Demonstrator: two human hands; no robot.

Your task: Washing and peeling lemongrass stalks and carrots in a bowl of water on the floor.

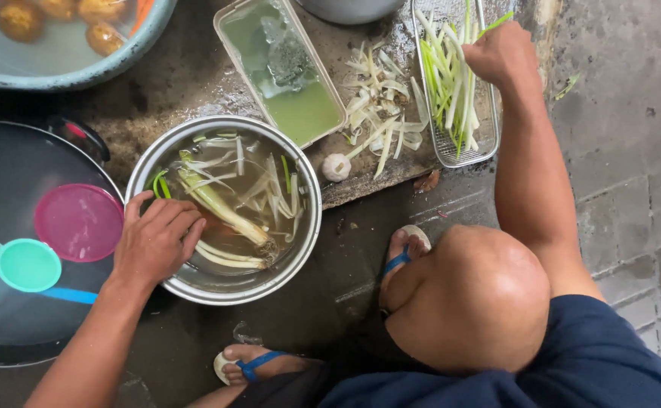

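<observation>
Head view looks straight down on a person squatting on wet ground, knee (475,296) bare and feet in blue-strapped sandals. Their left hand (154,240) lies flat on the near rim of a steel bowl (309,227), fingers (182,221) spread loosely and reaching over the edge toward the water; it grips nothing that I can see. In the bowl, lemongrass stalks (225,210) and pale trimmings float in murky water.

The right hand (503,54) is up at a wire tray (459,155), fingers curled closed around the tops of a bundle of cleaned green-and-white stalks (451,83) lying in it. The tray rests on a dark stone slab (194,75), at its right end, well apart from the bowl.

Between bowl and tray a heap of peelings (379,106) lies on the slab, with a garlic bulb (336,167) just beside it. A clear box (285,72) of greenish water sits behind the bowl. On the left, a black pan (6,166) holds a pink lid (79,222) and a teal strainer (27,265). A pale blue basin (58,64) with brown round things stands at the top left.
</observation>
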